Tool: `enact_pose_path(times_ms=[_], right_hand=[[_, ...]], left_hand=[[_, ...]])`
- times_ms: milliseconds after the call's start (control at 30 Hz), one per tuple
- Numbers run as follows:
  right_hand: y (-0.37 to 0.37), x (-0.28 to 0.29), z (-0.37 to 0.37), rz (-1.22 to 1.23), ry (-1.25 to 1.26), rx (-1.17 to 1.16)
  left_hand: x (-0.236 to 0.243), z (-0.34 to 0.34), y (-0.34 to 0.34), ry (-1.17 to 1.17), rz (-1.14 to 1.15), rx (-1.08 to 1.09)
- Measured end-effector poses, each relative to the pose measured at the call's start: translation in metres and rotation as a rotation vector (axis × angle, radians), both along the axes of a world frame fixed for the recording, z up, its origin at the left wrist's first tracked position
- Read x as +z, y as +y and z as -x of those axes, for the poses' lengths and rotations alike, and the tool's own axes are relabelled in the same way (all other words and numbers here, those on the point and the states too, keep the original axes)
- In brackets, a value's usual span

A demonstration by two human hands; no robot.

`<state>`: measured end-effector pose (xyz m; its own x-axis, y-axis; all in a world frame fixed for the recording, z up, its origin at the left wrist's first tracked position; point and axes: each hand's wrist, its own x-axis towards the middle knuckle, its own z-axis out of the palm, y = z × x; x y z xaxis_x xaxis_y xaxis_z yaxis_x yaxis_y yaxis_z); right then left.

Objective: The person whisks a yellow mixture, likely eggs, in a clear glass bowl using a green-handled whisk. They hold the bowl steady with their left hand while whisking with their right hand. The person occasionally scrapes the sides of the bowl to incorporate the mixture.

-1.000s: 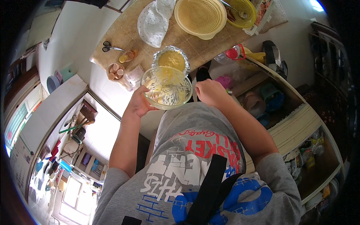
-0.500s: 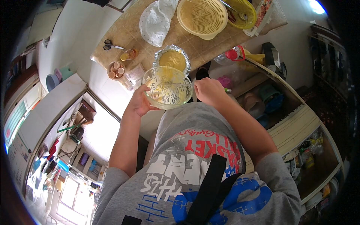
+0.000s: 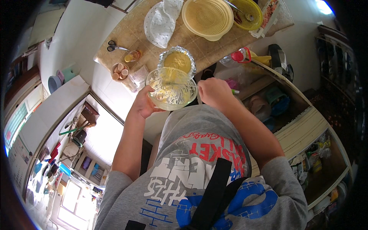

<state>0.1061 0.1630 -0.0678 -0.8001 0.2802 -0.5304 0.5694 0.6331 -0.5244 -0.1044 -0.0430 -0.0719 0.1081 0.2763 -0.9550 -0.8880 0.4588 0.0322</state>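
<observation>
My left hand (image 3: 145, 102) grips the rim of a clear glass bowl (image 3: 174, 102), which is tilted away from me and smeared inside with pale yellow batter. Just beyond it, at the table's near edge, sits a foil-lined round tin (image 3: 193, 61) holding yellow batter (image 3: 177, 62). The bowl's far rim overlaps the tin's near side. My right hand (image 3: 215, 92) is closed round a utensil with a green handle end (image 3: 235, 92). Its thin shaft reaches into the bowl, but the working end is blurred against the batter streaks.
On the patterned tabletop (image 3: 115, 30) are scissors (image 3: 112, 46), a small bottle (image 3: 132, 56), a cup of eggshells (image 3: 120, 71), a spotted white cloth (image 3: 161, 23), a cream colander (image 3: 207, 17) and a yellow basket (image 3: 251, 23). An open cabinet (image 3: 314, 122) stands to the right.
My right hand and the utensil have shifted slightly within the bowl. The bowl stays tilted at the tin in my left hand, and the table's things appear a little lower and further right.
</observation>
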Motion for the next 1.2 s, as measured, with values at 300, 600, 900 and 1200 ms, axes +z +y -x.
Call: enact_pose_path(times_ms=[300, 600, 900, 1200], right_hand=[[0.007, -0.017, 0.013, -0.121, -0.002, -0.05], [0.013, 0.001, 0.005, -0.062, -0.068, -0.011], [0.007, -0.011, 0.01, -0.119, -0.044, -0.043], [0.0, -0.013, -0.002, -0.056, -0.046, 0.12]], left_hand=[[0.01, -0.005, 0.008, 0.054, 0.041, -0.022], [0.005, -0.004, 0.006, 0.051, 0.062, -0.003], [0.006, -0.005, 0.004, 0.076, 0.064, -0.012], [0.008, -0.005, 0.007, 0.066, 0.055, -0.012]])
